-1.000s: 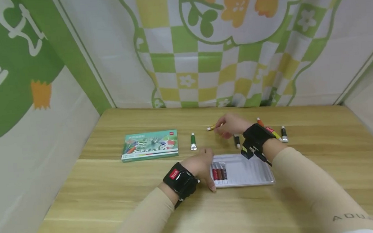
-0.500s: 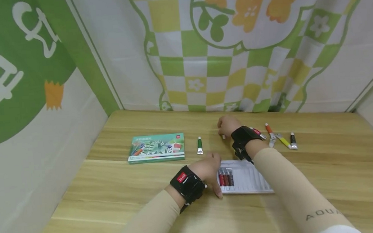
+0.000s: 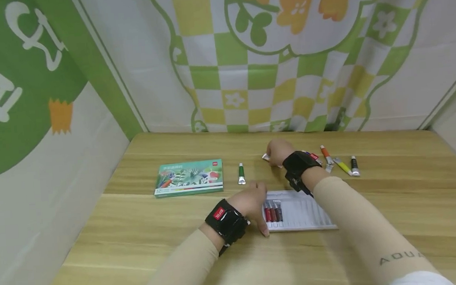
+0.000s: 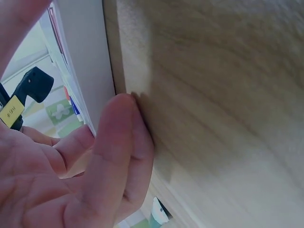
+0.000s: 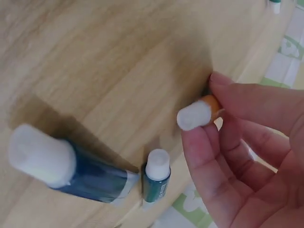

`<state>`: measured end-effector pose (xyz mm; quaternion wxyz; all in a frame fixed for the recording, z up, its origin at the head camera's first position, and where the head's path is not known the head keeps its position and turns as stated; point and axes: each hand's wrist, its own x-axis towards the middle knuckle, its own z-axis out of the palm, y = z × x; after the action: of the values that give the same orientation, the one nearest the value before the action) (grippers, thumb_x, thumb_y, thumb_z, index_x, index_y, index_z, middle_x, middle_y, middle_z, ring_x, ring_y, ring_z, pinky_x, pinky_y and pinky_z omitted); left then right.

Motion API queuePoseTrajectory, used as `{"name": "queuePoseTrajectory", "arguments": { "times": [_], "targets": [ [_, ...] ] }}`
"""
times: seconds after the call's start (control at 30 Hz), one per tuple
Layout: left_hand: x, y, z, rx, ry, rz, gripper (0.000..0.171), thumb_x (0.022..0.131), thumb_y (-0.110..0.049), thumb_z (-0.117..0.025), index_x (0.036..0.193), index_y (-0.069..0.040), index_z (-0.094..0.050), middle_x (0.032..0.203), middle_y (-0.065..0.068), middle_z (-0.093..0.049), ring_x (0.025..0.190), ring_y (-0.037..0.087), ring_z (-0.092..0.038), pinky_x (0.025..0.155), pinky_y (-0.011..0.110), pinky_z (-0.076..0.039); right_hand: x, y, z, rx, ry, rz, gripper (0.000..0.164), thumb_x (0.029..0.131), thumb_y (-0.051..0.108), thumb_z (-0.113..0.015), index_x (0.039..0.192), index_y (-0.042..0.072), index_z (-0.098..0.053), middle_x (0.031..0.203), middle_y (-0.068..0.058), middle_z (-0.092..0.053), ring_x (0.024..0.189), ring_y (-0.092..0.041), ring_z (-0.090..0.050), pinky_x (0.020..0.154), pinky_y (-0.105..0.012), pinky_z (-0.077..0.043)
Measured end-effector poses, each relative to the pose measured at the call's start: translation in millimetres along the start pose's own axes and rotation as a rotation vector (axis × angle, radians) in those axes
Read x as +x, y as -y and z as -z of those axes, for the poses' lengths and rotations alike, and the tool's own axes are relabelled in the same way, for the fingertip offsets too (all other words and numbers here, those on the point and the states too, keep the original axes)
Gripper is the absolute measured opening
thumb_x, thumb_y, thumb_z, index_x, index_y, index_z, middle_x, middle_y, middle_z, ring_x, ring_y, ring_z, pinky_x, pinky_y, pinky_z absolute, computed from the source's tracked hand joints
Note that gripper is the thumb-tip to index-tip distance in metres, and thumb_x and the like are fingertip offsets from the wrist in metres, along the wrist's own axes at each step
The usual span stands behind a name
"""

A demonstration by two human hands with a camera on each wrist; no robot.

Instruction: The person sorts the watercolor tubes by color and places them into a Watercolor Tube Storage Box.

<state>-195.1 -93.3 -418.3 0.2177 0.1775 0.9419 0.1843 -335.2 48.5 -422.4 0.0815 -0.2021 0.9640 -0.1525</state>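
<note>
My right hand [image 3: 280, 151] pinches an orange-yellow paint tube [image 5: 213, 105] between thumb and fingers, just above the table behind the tray. The tube's white cap faces the right wrist camera, and its silver end pokes out left of the hand in the head view. My left hand [image 3: 252, 205] grips the left edge of the white paint tray [image 3: 308, 218], thumb at the near corner and fingers at the far one. A red tube [image 3: 268, 214] and two darker tubes [image 3: 276, 214] lie side by side in the tray's left end. My right forearm covers the tray's right part.
A green tube [image 3: 241, 174] lies left of the tray, and a teal paint box [image 3: 188, 178] farther left. Orange [image 3: 326, 154], yellow [image 3: 342, 166] and black [image 3: 354, 166] tubes lie to the right. Dark blue [image 5: 99, 171] and dark green [image 5: 156, 180] tubes are close to my right hand.
My right hand has closed on the orange-yellow tube and turned it, so the silver end now points left where the cap did. My left hand stays on the tray.
</note>
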Motion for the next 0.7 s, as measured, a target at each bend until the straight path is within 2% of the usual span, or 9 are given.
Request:
{"name": "queuePoseTrajectory", "arguments": {
  "times": [0.07, 0.17, 0.23, 0.33, 0.47, 0.57, 0.7],
  "targets": [
    [0.0, -0.3, -0.7, -0.009, -0.004, -0.002, 0.112, 0.053, -0.024, -0.104, 0.142, 0.004, -0.041, 0.139, 0.022, -0.043, 0.117, 0.029, -0.055, 0.104, 0.040, -0.048, -4, -1, 0, -0.011, -0.003, 0.022, 0.015, 0.071, -0.001, -0.081, 0.080, 0.000, -0.069, 0.080, -0.010, -0.066, 0.079, -0.029, -0.060, 0.074, -0.041, -0.052],
    [-0.7, 1.0, -2.8, -0.028, -0.012, -0.003, 0.109, 0.052, -0.022, -0.105, 0.139, 0.003, -0.044, 0.137, 0.021, -0.044, 0.115, 0.028, -0.055, 0.104, 0.040, -0.048, -10, -2, 0, 0.028, 0.005, 0.064, 0.021, 0.071, 0.000, -0.082, 0.077, 0.004, -0.062, 0.074, -0.005, -0.060, 0.071, -0.023, -0.056, 0.068, -0.036, -0.049],
    [-1.7, 1.9, -3.6, -0.038, -0.017, -0.005, 0.106, 0.052, -0.021, -0.105, 0.136, 0.003, -0.045, 0.135, 0.021, -0.045, 0.113, 0.027, -0.055, 0.103, 0.039, -0.048, -15, -5, 1, 0.101, 0.029, 0.081, 0.023, 0.074, 0.000, -0.081, 0.083, 0.003, -0.061, 0.073, -0.005, -0.061, 0.067, -0.021, -0.059, 0.066, -0.032, -0.049],
    [-3.0, 2.5, -3.3, -0.054, -0.021, -0.003, 0.105, 0.052, -0.020, -0.105, 0.135, 0.002, -0.045, 0.133, 0.021, -0.045, 0.112, 0.028, -0.055, 0.101, 0.040, -0.049, -26, -9, 3, 0.292, 0.093, 0.091, 0.026, 0.082, 0.001, -0.078, 0.102, -0.004, -0.062, 0.073, -0.007, -0.066, 0.060, -0.018, -0.063, 0.062, -0.028, -0.051],
    [-2.4, 2.8, -2.8, -0.056, -0.021, -0.005, 0.105, 0.053, -0.021, -0.104, 0.136, 0.002, -0.044, 0.131, 0.020, -0.045, 0.110, 0.028, -0.055, 0.100, 0.041, -0.050, -46, -16, 5, 0.544, 0.172, 0.083, 0.040, 0.090, -0.002, -0.074, 0.125, -0.011, -0.057, 0.080, -0.011, -0.067, 0.062, -0.017, -0.066, 0.063, -0.032, -0.057],
    [-1.7, 4.6, -2.2, -0.055, -0.022, -0.010, 0.106, 0.053, -0.022, -0.104, 0.137, 0.002, -0.044, 0.131, 0.020, -0.045, 0.110, 0.028, -0.056, 0.099, 0.041, -0.050, -66, -19, 8, 0.637, 0.192, 0.068, 0.044, 0.091, -0.001, -0.074, 0.130, -0.009, -0.057, 0.090, -0.014, -0.063, 0.070, -0.020, -0.068, 0.068, -0.037, -0.060],
    [1.0, 3.1, -4.9, -0.047, -0.022, -0.012, 0.107, 0.053, -0.023, -0.104, 0.137, 0.003, -0.044, 0.133, 0.021, -0.045, 0.110, 0.029, -0.056, 0.099, 0.042, -0.051, -98, -26, 3, 0.674, 0.168, 0.090, 0.045, 0.089, -0.001, -0.077, 0.129, -0.007, -0.059, 0.097, -0.015, -0.060, 0.073, -0.023, -0.068, 0.070, -0.038, -0.061]
  ]
}}
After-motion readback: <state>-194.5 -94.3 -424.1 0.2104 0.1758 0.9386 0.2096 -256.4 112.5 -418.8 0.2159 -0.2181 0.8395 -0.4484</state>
